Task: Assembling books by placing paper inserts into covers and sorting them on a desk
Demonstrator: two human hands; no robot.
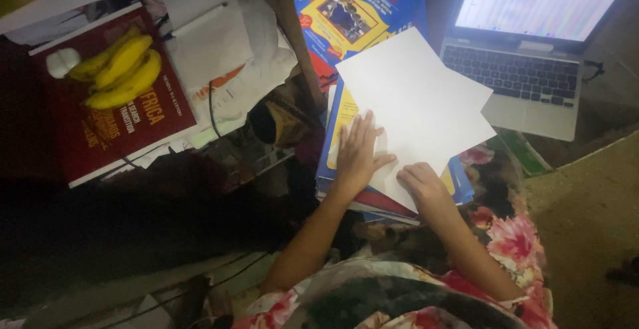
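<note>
A white sheet of paper (pixel 416 96) lies on a stack of blue and yellow booklets (pixel 336 143) on my lap. My left hand (pixel 358 156) rests flat on the sheet's left edge, fingers spread. At the sheet's near corner my right hand (pixel 421 181) has its fingers curled, pressing on or pinching the paper. A second white sheet (pixel 469 113) peeks out underneath on the right.
An open laptop (pixel 526 76) with a lit screen sits at the upper right. More blue and yellow booklets (pixel 353 13) lie at the top. To the left a bunch of bananas (pixel 123 69) rests on a red book (pixel 113 123), beside white papers (pixel 213 43).
</note>
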